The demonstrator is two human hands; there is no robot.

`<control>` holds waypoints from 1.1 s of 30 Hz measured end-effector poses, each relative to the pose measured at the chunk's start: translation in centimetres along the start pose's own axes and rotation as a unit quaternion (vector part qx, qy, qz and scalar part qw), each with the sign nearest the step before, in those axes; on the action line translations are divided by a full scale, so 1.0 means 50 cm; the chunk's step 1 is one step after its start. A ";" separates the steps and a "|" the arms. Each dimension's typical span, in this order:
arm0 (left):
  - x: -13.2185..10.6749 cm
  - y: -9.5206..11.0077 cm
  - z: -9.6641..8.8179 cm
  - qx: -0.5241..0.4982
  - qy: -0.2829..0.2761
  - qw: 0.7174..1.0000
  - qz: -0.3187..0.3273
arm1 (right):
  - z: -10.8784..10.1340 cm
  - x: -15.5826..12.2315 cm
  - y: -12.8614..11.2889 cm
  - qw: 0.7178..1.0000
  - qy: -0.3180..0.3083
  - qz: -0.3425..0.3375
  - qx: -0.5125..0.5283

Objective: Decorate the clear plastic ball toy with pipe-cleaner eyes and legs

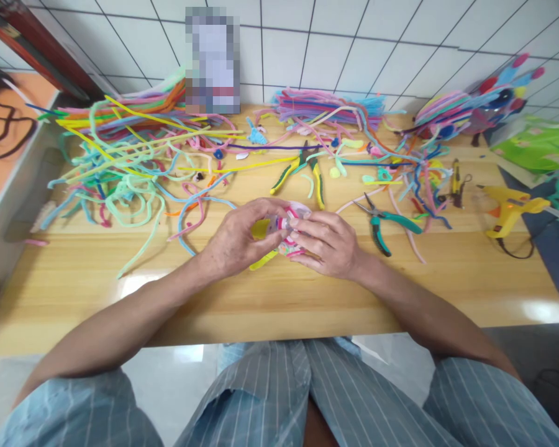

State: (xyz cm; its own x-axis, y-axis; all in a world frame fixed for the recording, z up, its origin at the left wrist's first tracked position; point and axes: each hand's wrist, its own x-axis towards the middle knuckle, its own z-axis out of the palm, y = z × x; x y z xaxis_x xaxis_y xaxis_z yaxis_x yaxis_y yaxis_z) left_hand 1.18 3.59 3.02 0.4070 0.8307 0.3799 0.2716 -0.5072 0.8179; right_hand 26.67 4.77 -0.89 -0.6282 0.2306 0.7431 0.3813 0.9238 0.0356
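Note:
Both hands meet over the middle of the table around a small round piece, clear and pink with bright pink bands (285, 223); the fingers hide much of it, so its kind is unclear. My left hand (242, 236) pinches it from the left with thumb and fingers. From the right, my right hand (328, 243) has its bent fingers closed on the same piece. Something yellow (262, 259) shows under my left hand, mostly covered. Just beyond the hands lie yellow-and-black pliers (302, 171), jaws away from me. Green-handled long-nose pliers (384, 223) lie spread to the right.
Loose pipe cleaners (125, 186) tangle across the left side. Bundles of pipe cleaners (328, 108) line the back by the tiled wall. A yellow glue gun (512, 208) with a cord lies at right, near a utility knife (455, 185). A green bag (535, 146) sits beyond.

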 end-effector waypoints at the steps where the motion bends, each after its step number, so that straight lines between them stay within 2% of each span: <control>1: 0.001 0.000 0.000 0.003 0.001 1.000 0.006 | 0.000 0.000 0.000 1.000 0.000 0.001 0.001; 9: 0.003 0.002 -0.006 0.018 -0.007 1.000 0.006 | 0.002 0.001 -0.001 1.000 -0.002 0.004 0.002; 12: -0.003 -0.010 -0.008 0.035 0.010 0.999 0.008 | 0.008 -0.004 -0.002 1.000 -0.013 0.002 -0.007; 17: -0.009 -0.031 -0.014 0.074 -0.006 0.997 0.016 | 0.022 -0.020 0.002 0.998 -0.064 0.014 -0.018; 21: -0.010 -0.029 -0.019 0.068 -0.010 0.997 0.025 | 0.015 -0.016 -0.001 0.991 -0.120 0.039 -0.033; 24: -0.009 -0.027 -0.020 0.078 -0.013 0.997 0.009 | 0.010 -0.011 0.001 0.987 -0.150 0.035 -0.043; 26: -0.008 -0.026 -0.018 0.086 -0.005 0.996 -0.007 | 0.011 -0.011 0.002 0.991 -0.124 0.034 -0.044; 29: -0.006 -0.020 -0.013 0.086 -0.012 0.996 -0.013 | 0.012 -0.012 0.002 0.999 -0.046 0.019 -0.022; 33: -0.002 -0.011 -0.009 0.054 -0.015 0.998 -0.011 | 0.009 -0.013 0.004 1.000 -0.021 0.008 0.018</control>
State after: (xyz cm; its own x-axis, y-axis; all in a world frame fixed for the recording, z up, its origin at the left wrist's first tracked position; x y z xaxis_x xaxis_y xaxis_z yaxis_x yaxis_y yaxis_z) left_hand 0.63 3.91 2.72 0.4256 0.8357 0.3471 0.3721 -0.5112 0.7748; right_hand 26.86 4.96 -1.65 -0.6507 0.2583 0.7140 0.3674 0.9301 -0.0016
